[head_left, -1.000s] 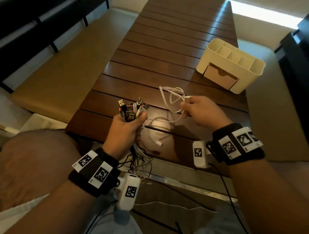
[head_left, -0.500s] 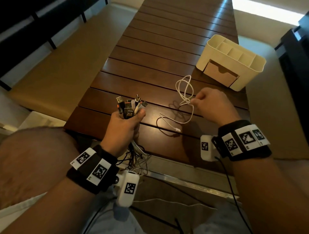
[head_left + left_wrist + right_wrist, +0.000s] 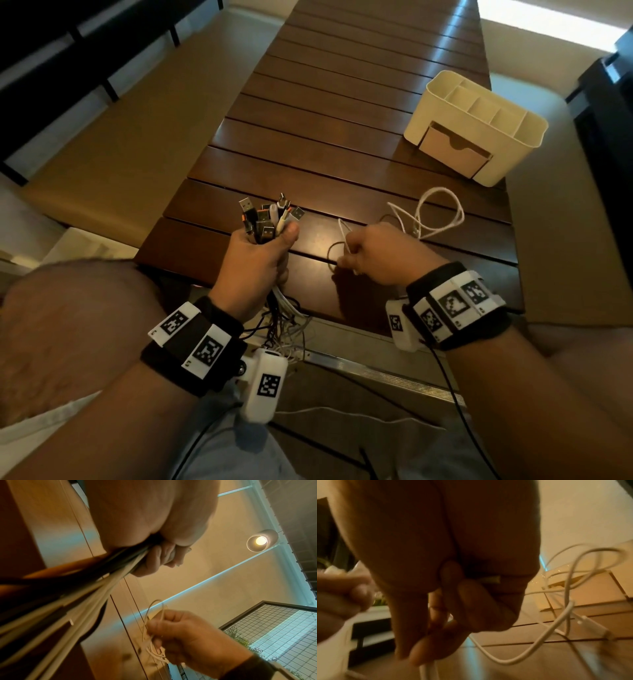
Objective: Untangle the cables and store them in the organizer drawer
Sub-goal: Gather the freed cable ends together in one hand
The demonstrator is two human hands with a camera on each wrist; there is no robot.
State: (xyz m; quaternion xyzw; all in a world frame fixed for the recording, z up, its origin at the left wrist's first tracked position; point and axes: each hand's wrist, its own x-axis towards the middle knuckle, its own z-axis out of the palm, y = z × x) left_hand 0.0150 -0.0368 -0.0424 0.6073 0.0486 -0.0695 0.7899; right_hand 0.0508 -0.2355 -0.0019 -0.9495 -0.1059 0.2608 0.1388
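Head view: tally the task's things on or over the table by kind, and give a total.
cable bundle, gripped in the left hand: 1 (strands too packed to count)
loose white cable, pinched by the right hand: 1
organizer with its drawer: 1
Total: 3

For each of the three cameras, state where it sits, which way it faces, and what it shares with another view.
Head: on the head, looking down at the table, organizer, both wrists.
Left wrist: under the left hand, looking up along the cable bundle to the ceiling.
Right wrist: under the right hand, looking over the tabletop.
Shared: all three show the white cable in the right hand's fingers.
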